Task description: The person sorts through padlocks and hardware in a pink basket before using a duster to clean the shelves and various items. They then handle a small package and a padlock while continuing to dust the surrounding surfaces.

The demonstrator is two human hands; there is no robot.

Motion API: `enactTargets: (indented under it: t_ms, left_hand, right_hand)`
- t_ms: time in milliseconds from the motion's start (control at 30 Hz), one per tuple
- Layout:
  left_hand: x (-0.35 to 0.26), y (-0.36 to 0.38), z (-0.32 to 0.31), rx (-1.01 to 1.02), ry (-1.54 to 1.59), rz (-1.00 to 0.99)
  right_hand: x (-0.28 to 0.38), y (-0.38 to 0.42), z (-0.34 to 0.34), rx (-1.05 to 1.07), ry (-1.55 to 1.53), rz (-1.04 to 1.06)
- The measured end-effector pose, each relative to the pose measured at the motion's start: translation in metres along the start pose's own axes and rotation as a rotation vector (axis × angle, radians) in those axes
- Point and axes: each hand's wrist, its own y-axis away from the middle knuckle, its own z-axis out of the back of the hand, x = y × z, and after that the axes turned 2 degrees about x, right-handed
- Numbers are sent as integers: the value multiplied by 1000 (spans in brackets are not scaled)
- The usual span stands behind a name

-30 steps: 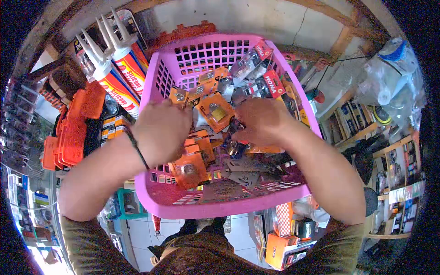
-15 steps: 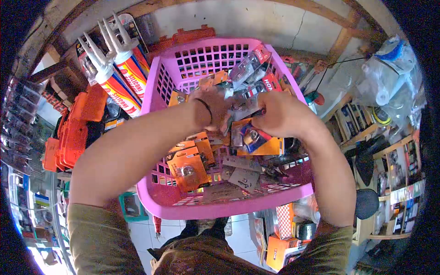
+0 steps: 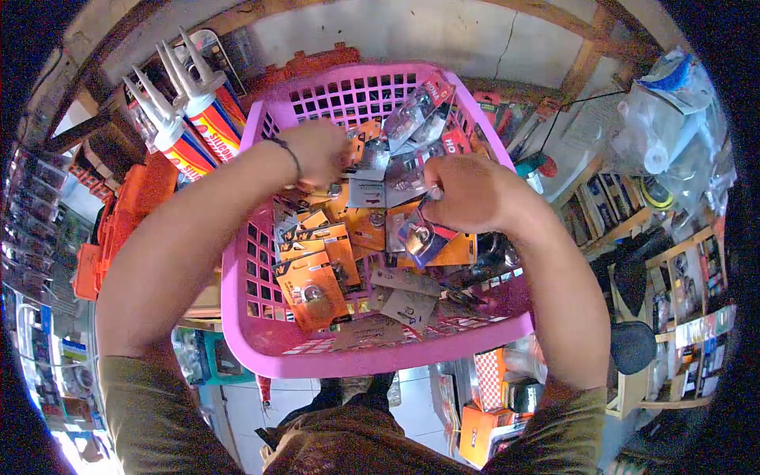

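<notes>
A pink plastic basket full of packaged parts stands in front of me. My left hand is over its left side, beside orange-carded packs; its fingers are curled down, blurred and partly hidden. On the right, my right hand is closed with thumb and finger at the edge of a clear plastic packet. Just below it lies a blue-and-orange pack. Orange blister cards and grey cards lie nearer me in the basket.
Silicone tubes with white nozzles stand left of the basket, by orange cases. Clear plastic bags hang at the right, above shelves of goods. An orange box sits low at the right.
My left hand has moved left and away from my right hand, uncovering cards in the middle of the basket. My right hand stays at nearly the same spot over the packets.
</notes>
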Motion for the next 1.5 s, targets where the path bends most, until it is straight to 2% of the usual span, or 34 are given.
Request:
enactTargets:
  t_ms: [33, 100, 133, 167, 233, 267, 300, 367, 400, 467, 567, 600, 667, 700, 767, 800, 867, 900, 967, 1167, 1200, 1267, 1300, 1400, 1433, 1467, 1500]
  left_hand:
    - [5, 3, -2, -1, 0, 2]
    - [15, 8, -9, -272, -43, 202]
    - [14, 12, -18, -453, -188, 193]
    - [13, 11, -23, -455, -192, 196]
    - [1, 9, -22, -713, -532, 109]
    - [1, 5, -23, -845, -432, -173]
    - [-1, 0, -30, -843, -431, -176]
    - [-13, -10, -42, -448, -340, -364]
    - [-23, -12, -40, -449, -342, -363]
    - [-42, -16, -32, -149, -874, -313]
    - [-48, -17, -28, -40, -825, -288]
    - [-33, -30, -42, -44, -824, -287]
    - [16, -65, -85, -476, -710, -511]
    - [11, -47, -72, -478, -711, -514]
    - [-9, 9, -28, -329, -427, -307]
    - [-6, 13, -26, -326, -428, -313]
    - [3, 21, -26, -463, -256, -269]
    - [7, 22, -26, -463, -253, -269]
    - [16, 23, -25, -526, 69, -368]
    - [18, 34, -12, -627, 119, -365]
    - [18, 36, -8, -616, 175, -250]
    - [21, 39, -1, -537, 261, -83]
    - [24, 38, -3, -540, 263, -81]
    - [24, 37, -4, -375, 161, 208]
    - [22, 35, -7, -377, 162, 209]
    - [22, 31, -13, -459, -10, 264]
    - [18, 28, -15, -540, -184, 320]
  right_hand:
    - [-1, -2, 0, 66, 33, 36]
    - [-1, -4, 1, 127, 67, 77]
    - [0, -5, 1, 186, 70, 80]
    - [0, -6, 2, 243, 73, 82]
    - [0, -8, 1, 226, 92, 91]
    - [-1, -9, 0, 214, 113, 98]
    - [-2, -8, -3, 214, 110, 96]
    - [-4, -6, -8, -94, 266, 37]
    - [-3, -5, -8, -96, 267, 37]
    - [-1, -4, -5, -201, 327, -21]
    - [4, -4, -6, -82, 419, -116]
    - [0, -5, -8, -83, 423, -117]
    - [-13, -7, -14, -232, 342, -16]
    - [-13, -6, -13, -233, 344, -19]
    - [-11, -6, -13, -406, 318, 10]
    - [-11, -6, -14, -405, 315, 4]
    - [-12, -9, -15, -514, 312, 76]
    - [-11, -11, -14, -512, 312, 76]
    - [-9, -14, -12, -485, 337, 13]
    - [-4, -19, -12, -420, 528, -50]
    - [-3, -19, -10, -417, 532, -52]
    - [0, -18, -3, -807, 518, 4]
    - [1, -17, -3, -806, 521, 8]
    - [0, -11, -8, -718, 534, -6]
    - [-1, -9, -12, -588, 507, -20]
    - [-2, -9, -14, -458, 478, -34]
    - [-1, -10, -14, -461, 481, -32]
